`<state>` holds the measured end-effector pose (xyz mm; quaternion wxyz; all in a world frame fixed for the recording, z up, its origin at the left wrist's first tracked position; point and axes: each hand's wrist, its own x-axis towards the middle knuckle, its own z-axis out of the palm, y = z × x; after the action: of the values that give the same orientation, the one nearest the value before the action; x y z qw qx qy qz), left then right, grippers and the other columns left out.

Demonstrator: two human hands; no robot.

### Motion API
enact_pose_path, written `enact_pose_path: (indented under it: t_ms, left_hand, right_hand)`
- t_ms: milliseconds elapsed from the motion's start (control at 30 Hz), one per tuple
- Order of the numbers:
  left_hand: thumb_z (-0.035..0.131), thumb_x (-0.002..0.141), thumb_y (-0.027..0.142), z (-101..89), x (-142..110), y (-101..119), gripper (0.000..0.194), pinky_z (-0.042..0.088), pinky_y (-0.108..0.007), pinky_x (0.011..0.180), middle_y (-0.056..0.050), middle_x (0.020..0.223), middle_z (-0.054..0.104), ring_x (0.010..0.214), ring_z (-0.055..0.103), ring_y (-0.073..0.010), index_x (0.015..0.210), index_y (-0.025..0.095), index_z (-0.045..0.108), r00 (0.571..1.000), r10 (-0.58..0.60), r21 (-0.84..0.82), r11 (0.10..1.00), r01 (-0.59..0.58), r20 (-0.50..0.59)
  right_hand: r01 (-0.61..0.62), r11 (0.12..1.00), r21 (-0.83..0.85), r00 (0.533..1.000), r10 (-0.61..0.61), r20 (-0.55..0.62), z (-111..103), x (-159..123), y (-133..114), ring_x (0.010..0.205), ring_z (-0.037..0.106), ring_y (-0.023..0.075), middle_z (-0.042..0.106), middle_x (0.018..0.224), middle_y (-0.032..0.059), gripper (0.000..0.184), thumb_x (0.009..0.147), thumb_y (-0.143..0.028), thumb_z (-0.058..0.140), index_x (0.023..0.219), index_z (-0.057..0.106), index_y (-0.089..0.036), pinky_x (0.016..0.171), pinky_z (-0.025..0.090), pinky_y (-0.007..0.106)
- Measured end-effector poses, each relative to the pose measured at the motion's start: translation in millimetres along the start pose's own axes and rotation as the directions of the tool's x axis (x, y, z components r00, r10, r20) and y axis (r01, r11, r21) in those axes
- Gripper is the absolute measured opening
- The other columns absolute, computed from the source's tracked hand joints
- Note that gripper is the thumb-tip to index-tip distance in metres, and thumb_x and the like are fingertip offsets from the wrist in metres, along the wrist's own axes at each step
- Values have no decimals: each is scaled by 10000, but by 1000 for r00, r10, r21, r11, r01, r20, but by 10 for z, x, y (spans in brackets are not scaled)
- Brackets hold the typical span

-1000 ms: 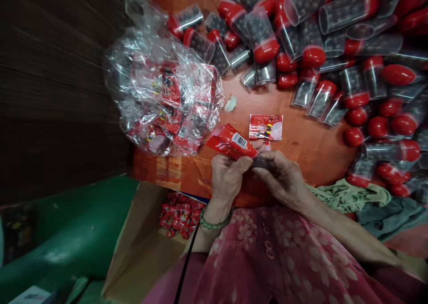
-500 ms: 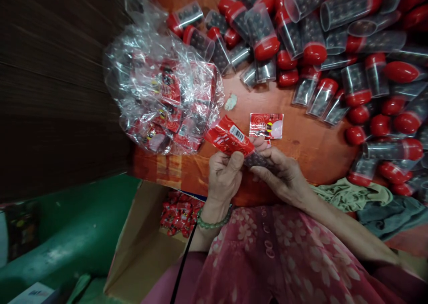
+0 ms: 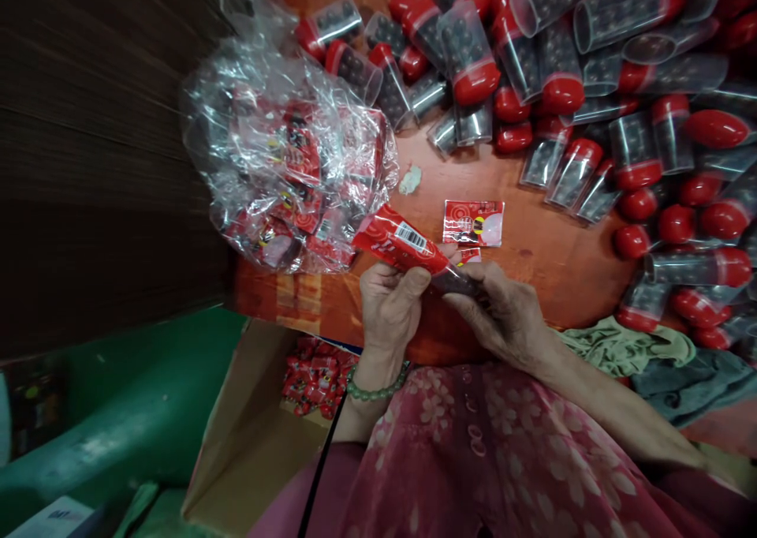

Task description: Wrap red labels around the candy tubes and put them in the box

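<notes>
Left hand (image 3: 393, 301) gripping red sleeve (image 3: 402, 240), right hand (image 3: 502, 309) holding clear tube (image 3: 454, 281), orange tabletop (image 3: 532, 278)

Locate barcode (image 3: 411, 237) on red wrapper (image 3: 384, 232), near front edge of worktop (image 3: 544, 246); read no digits, too small. Treat adjacent white lettering (image 3: 382, 246) as illegible, likewise print on flat red wrapper (image 3: 473, 223), farther inward. Beyond front-left corner, note blurred dark capitals (image 3: 60, 513) on white item (image 3: 50, 524).
</notes>
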<state>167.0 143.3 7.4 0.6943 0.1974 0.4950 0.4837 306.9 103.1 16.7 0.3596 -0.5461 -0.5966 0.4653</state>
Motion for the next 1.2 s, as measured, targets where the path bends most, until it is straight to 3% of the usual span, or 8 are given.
enact_pose_path:
  t_ms: [167, 267, 533, 633, 733, 867, 1000, 1200]
  left_hand:
    - [891, 548, 527, -36, 21, 9, 427, 619, -404, 835, -107, 836, 779, 1019, 724, -315, 693, 158, 734, 997, -64, 12, 998, 64, 45]
    - [878, 580, 523, -64, 36, 18, 410, 614, -407, 833, -111, 875, 780, 1017, 721, -309, 691, 159, 724, 991, -101, 14, 995, 100, 91]
    - [853, 649, 475, -52, 1, 64, 359, 615, -415, 812, -101, 942, 781, 988, 723, -303, 806, 170, 749, 980, -128, 65, 991, 119, 152]
    - [866, 654, 407, -6, -8, 82, 319, 601, -407, 867, -97, 989, 776, 1056, 706, -303, 849, 184, 748, 986, -103, 20, 995, 101, 131]
    - [881, 635, 388, 38, 3, 76, 322, 584, -417, 913, -83, 925, 783, 1036, 718, -297, 848, 185, 749, 991, -95, -39, 994, 99, 97]
    - [912, 564, 402, 63, 10, 48, 374, 581, -407, 916, -67, 845, 785, 944, 744, -279, 808, 170, 750, 990, -123, 15, 992, 123, 65]
    - [888, 611, 392, 61, -16, 34, 363, 587, -351, 884, -84, 995, 779, 940, 744, -248, 862, 170, 747, 994, -57, 81, 996, 49, 94]
    - [767, 744, 534, 68, -72, 8, 385, 583, -377, 902, -73, 1097, 755, 1075, 702, -256, 966, 222, 731, 987, 31, -6, 1000, -30, 159]
  right_hand:
    - [-112, 981, 156, 992, 103, 66, -24, -25, -4, 662, 599, 139, 635, 808, 3, 180, 984, -342, 526, 1128, 571, -243, 595, 460, 266]
    - [-230, 911, 342, 973, 205, 108, -17, -22, 9, 655, 606, 131, 611, 777, -12, 191, 980, -392, 532, 1077, 589, -237, 621, 478, 267]
    - [-340, 738, 583, 940, 279, 195, -27, 92, -31, 587, 589, 104, 615, 764, -16, 274, 919, -484, 606, 870, 565, -217, 540, 459, 235]
    - [-294, 816, 497, 956, 252, 153, -31, 76, -10, 608, 585, 108, 610, 781, -16, 213, 947, -438, 579, 938, 582, -226, 550, 450, 240]
    - [-199, 940, 276, 980, 185, 77, -20, 42, 16, 617, 544, 109, 579, 744, -25, 131, 973, -346, 555, 1016, 588, -227, 568, 426, 242]
    - [-58, 994, 94, 998, 59, -7, -8, 34, 22, 593, 480, 96, 548, 737, -30, 95, 977, -277, 543, 1029, 574, -204, 541, 388, 229]
    - [-67, 983, 168, 997, 61, 38, -7, 49, 19, 606, 519, 96, 565, 751, -33, 115, 982, -283, 542, 1062, 567, -206, 563, 416, 227]
    - [-93, 937, 336, 993, 61, 103, 27, 31, 46, 705, 608, 105, 627, 845, -25, 235, 974, -286, 570, 1188, 480, -246, 648, 480, 237]
